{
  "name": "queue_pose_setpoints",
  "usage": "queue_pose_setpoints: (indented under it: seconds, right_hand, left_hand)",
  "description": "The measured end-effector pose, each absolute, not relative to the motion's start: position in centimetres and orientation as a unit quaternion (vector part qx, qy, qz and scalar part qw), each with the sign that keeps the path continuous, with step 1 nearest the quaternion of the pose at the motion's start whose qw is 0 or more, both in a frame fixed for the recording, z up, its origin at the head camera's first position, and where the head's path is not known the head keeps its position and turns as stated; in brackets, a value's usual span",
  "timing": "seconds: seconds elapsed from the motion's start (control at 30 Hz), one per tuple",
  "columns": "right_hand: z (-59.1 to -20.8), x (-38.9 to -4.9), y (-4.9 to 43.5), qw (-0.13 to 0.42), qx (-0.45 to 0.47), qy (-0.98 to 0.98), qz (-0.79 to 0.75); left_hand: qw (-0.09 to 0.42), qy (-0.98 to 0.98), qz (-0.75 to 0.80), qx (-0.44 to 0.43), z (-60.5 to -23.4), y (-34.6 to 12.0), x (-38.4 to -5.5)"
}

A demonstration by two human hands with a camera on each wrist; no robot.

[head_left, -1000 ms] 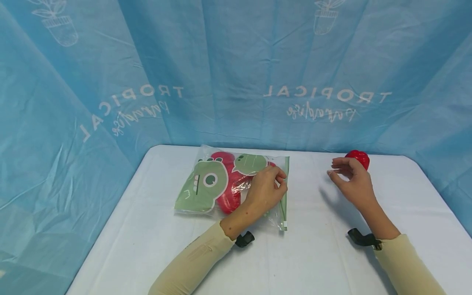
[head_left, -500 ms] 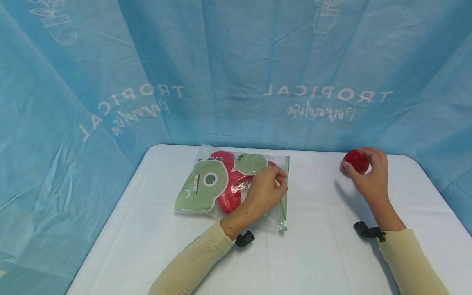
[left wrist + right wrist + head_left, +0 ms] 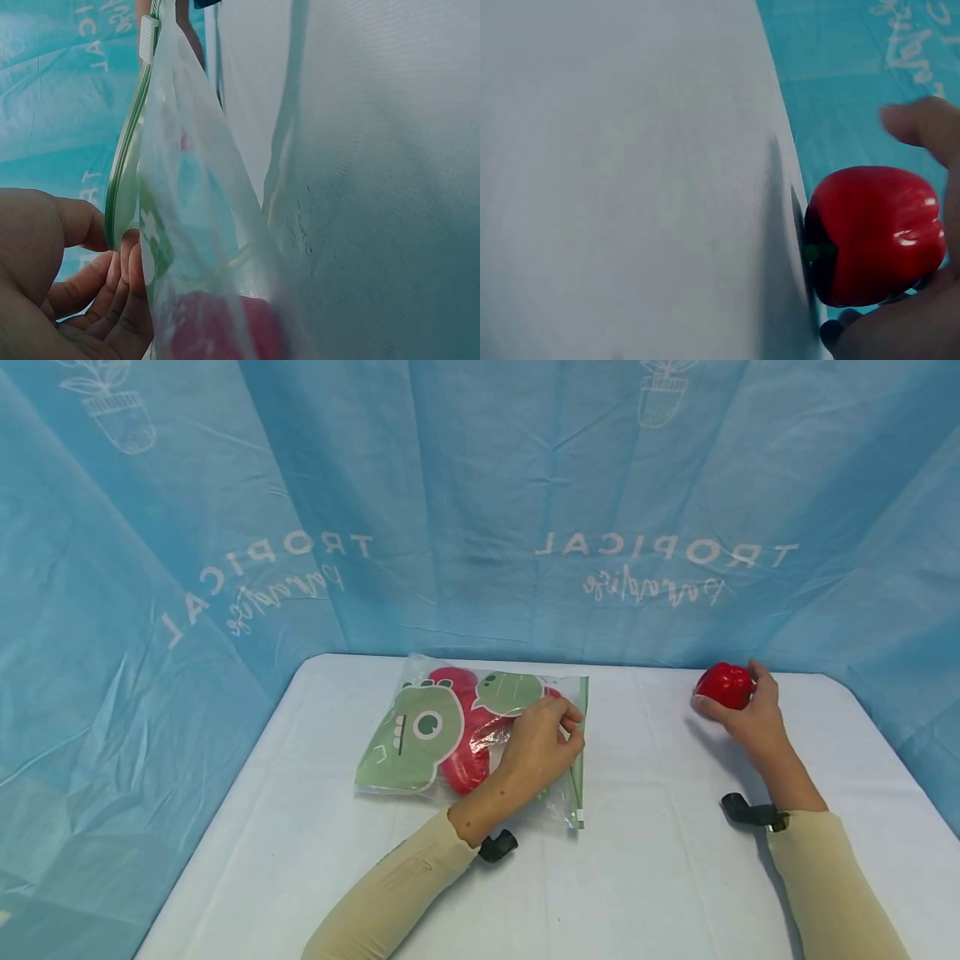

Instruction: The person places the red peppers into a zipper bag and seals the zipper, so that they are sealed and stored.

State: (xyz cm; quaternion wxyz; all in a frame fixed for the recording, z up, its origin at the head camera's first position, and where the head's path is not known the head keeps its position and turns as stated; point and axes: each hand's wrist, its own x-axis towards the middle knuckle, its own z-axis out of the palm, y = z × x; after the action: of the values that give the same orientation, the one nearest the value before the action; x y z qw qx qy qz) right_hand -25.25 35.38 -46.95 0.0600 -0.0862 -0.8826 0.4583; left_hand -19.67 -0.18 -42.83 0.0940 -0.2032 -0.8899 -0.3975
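A clear zip bag (image 3: 427, 756) with green cartoon monster prints lies on the white table, with red things inside. My left hand (image 3: 543, 743) pinches the bag's green zip edge (image 3: 124, 169), the thumb on one side and fingers on the other. A white slider (image 3: 148, 39) sits on the zip. At the far right a red bell pepper (image 3: 724, 686) rests on the table with its green stem (image 3: 819, 253) turned sideways. Around it my right hand (image 3: 757, 718) spreads, the thumb (image 3: 915, 124) apart from the pepper and the fingers beside it, partly hidden.
The white table (image 3: 630, 877) has its far edge just behind the bag and pepper. A blue printed curtain (image 3: 480, 510) hangs behind and along the sides. Black wrist mounts (image 3: 498, 846) stick out at both sleeves.
My right hand has moved right from beside the pepper to around it, and its fingers have shifted from over the pepper to its right side. The left hand and bag have stayed put.
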Motion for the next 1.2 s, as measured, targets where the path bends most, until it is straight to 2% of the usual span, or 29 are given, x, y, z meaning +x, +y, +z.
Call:
queue_pose_setpoints:
  seconds: [0.1, 0.2, 0.7, 1.2]
  right_hand:
    - [-47.2, -25.5, 35.6, 0.028, -0.086, -0.881, 0.465]
    - [-47.5, -25.6, 35.8, 0.019, -0.088, -0.879, 0.467]
    - [-47.7, -25.3, 35.8, 0.022, -0.123, -0.881, 0.457]
    - [-47.3, -24.4, 35.3, 0.016, -0.098, -0.889, 0.446]
  left_hand:
    - [0.095, -0.891, -0.395, -0.203, -42.8, -0.2, -19.7]
    - [0.094, -0.892, -0.392, -0.202, -42.8, -0.2, -19.6]
    - [0.085, -0.893, -0.395, -0.198, -42.8, -0.2, -19.7]
    - [0.082, -0.893, -0.397, -0.196, -42.7, -0.2, -19.6]
